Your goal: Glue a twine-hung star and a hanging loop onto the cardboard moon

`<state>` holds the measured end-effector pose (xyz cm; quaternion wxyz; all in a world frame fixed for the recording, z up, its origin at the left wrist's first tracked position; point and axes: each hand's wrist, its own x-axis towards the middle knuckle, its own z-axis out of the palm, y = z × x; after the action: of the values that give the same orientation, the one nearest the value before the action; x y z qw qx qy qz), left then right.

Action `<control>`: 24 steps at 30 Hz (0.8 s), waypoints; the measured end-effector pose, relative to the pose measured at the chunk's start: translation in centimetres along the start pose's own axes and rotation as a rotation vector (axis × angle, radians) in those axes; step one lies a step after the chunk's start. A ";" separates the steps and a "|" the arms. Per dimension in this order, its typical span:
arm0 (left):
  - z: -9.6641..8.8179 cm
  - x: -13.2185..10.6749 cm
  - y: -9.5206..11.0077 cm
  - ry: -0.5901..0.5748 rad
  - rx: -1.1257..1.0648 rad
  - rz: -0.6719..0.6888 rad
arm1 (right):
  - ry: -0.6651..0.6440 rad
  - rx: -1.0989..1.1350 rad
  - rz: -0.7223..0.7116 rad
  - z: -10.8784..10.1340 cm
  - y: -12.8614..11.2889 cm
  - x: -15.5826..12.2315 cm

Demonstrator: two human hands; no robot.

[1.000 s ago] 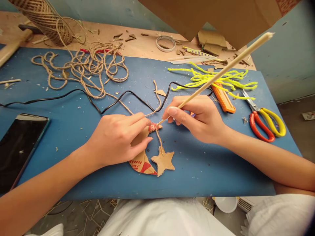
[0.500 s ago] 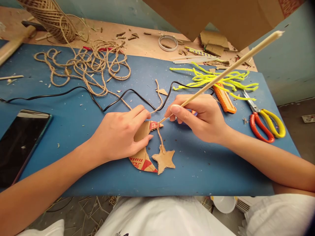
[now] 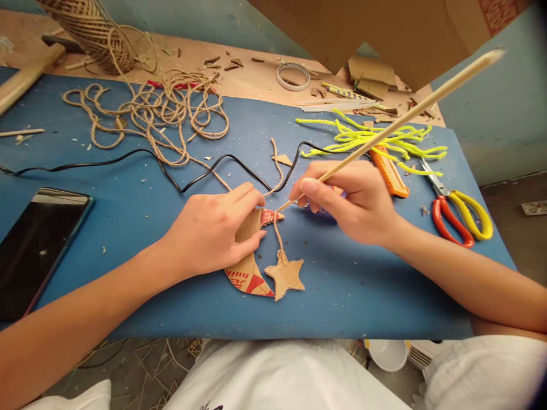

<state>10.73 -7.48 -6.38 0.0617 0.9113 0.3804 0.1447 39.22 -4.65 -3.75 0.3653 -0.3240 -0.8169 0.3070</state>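
Observation:
My left hand (image 3: 213,230) presses a cardboard crescent (image 3: 245,270) flat on the blue board (image 3: 141,216), fingertips closed near its upper tip. My right hand (image 3: 354,205) pinches a long wooden stick (image 3: 401,117) like a pen, its tip touching the crescent's upper tip. A cardboard star (image 3: 285,276) lies just below, tied to a short jute string (image 3: 278,233) that runs up to the crescent's tip.
Loose jute rope (image 3: 158,117) and a twine spool (image 3: 94,31) lie at back left. A black cable (image 3: 128,156) crosses the board. A phone (image 3: 34,245) sits at left. Yellow pipe cleaners (image 3: 371,136), an orange cutter (image 3: 388,173), scissors (image 3: 459,213) and a tape ring (image 3: 293,76) lie at right and back.
The stick's far end has swung slightly up and right; its tip stays at the crescent's tip. My left hand keeps pressing the crescent.

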 end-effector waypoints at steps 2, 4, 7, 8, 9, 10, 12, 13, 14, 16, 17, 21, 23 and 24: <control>0.1 0.0 -0.2 0.003 -0.009 0.008 | 0.056 -0.002 -0.027 -1.5 -0.1 0.0; 0.2 0.1 -0.4 0.008 -0.011 0.022 | 0.083 -0.051 -0.049 -3.8 -0.1 -0.6; 0.4 0.2 -0.8 0.016 -0.015 0.036 | 0.063 -0.277 0.019 -7.9 -0.2 -3.8; 0.5 0.3 -0.9 0.012 -0.021 0.032 | 0.054 -0.412 0.091 -9.2 -0.4 -5.3; 0.6 0.3 -0.9 0.006 -0.028 0.021 | 0.051 -0.541 0.100 -10.3 -0.6 -7.0; 0.6 0.3 -0.9 -0.005 -0.034 0.006 | 0.043 -0.648 0.075 -11.3 -0.9 -8.7; 0.5 0.4 -0.6 -0.036 -0.036 -0.036 | 0.063 -0.786 0.109 -12.5 -1.5 -12.0; 0.5 0.5 -0.5 -0.054 -0.033 -0.056 | 0.100 -0.799 0.106 -12.8 -1.7 -13.3; 0.4 0.5 -0.3 -0.073 -0.027 -0.074 | 0.091 -0.793 0.182 -12.8 -1.9 -14.4; 0.1 0.7 0.0 -0.112 -0.004 -0.103 | 0.076 -0.761 0.290 -12.3 -2.1 -15.6; 0.0 0.7 0.2 -0.129 0.011 -0.114 | 0.057 -0.748 0.340 -11.7 -2.2 -15.8; -0.4 1.0 0.4 -0.190 0.053 -0.135 | -0.036 -0.747 0.332 -8.0 -2.1 -14.4; -0.6 1.2 0.3 -0.213 0.051 -0.140 | -0.126 -0.773 0.282 -5.9 -2.1 -13.4; -0.7 1.3 0.3 -0.223 0.047 -0.145 | -0.166 -0.787 0.263 -4.9 -2.1 -12.9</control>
<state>11.59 -6.72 -5.37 0.0927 0.8932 0.4391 0.0289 49.25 -14.34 -4.70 0.1043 -0.5143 -0.8503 0.0408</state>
